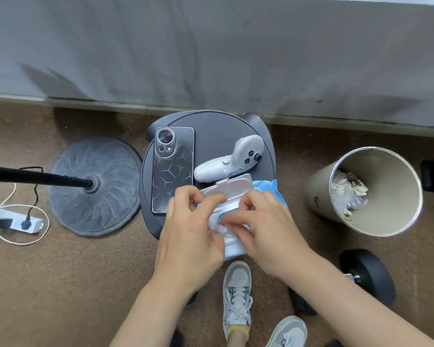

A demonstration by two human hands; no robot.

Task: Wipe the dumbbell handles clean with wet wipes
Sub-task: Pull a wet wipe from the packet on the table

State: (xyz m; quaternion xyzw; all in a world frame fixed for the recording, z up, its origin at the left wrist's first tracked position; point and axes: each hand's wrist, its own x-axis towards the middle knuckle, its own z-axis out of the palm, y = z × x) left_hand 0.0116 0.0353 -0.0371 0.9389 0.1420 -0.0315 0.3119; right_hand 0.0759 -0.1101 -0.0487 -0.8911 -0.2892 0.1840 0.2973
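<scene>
Dumbbell (368,271) lies on the floor right of the stool (216,131), untouched; at the stool's near edge the left hand (191,231) grips the open wet wipes pack (236,189) and the right hand (268,231) pinches a wipe (223,230) at its mouth. A hard tug may drag out several, or slide the pack off.

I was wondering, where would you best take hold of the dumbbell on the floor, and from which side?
Probably by the metal handle between its two black heads, from above: the dumbbell lies on the floor, and only that narrow bar fits a closed hand.
</scene>
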